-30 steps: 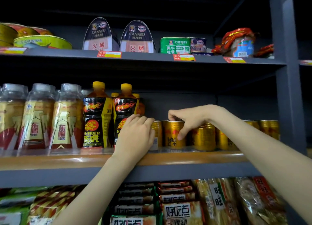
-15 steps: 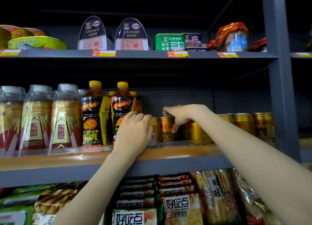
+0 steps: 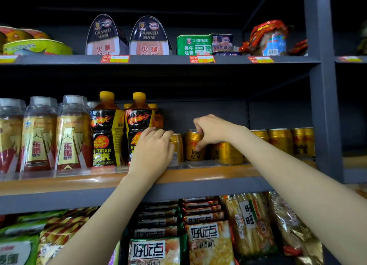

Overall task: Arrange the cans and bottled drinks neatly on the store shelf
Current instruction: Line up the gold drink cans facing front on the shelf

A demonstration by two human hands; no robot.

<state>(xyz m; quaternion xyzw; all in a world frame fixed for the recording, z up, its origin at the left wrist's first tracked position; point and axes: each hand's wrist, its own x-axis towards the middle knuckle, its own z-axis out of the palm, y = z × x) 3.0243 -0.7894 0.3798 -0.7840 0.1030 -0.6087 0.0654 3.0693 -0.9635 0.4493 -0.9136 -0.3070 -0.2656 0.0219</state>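
A dark grey metal store shelf (image 3: 325,105) is filling the view, and its middle board (image 3: 59,182), faced with an orange strip, is carrying the drinks. Snack packets (image 3: 204,243) are crowding the level below, while canned ham tins (image 3: 149,37), a green luncheon meat tin (image 3: 193,45) and flat fish cans (image 3: 37,47) are sitting on the board above, behind red and yellow price tags (image 3: 115,58).

On the middle board, clear bottles with gold eagle labels (image 3: 39,137) are standing upright at the left. Just beside them, two Hi-Tiger bottles (image 3: 106,133) with yellow caps are standing in front, with more of the same lined up behind. To their right, a row of gold Red Bull cans (image 3: 282,141) is running toward the grey upright post.

The left hand (image 3: 153,151) is reaching over the board's edge, its fingers pressed together and curling round the leftmost gold can (image 3: 177,146), which is standing just beside the second Hi-Tiger bottle. The right hand (image 3: 212,130) is coming in from the right above the cans, with its fingers (image 3: 200,125) bent over the top of the next gold can (image 3: 193,147) and its thumb lying down the can's front, pinching it. That can is standing upright between the leftmost can and the others.
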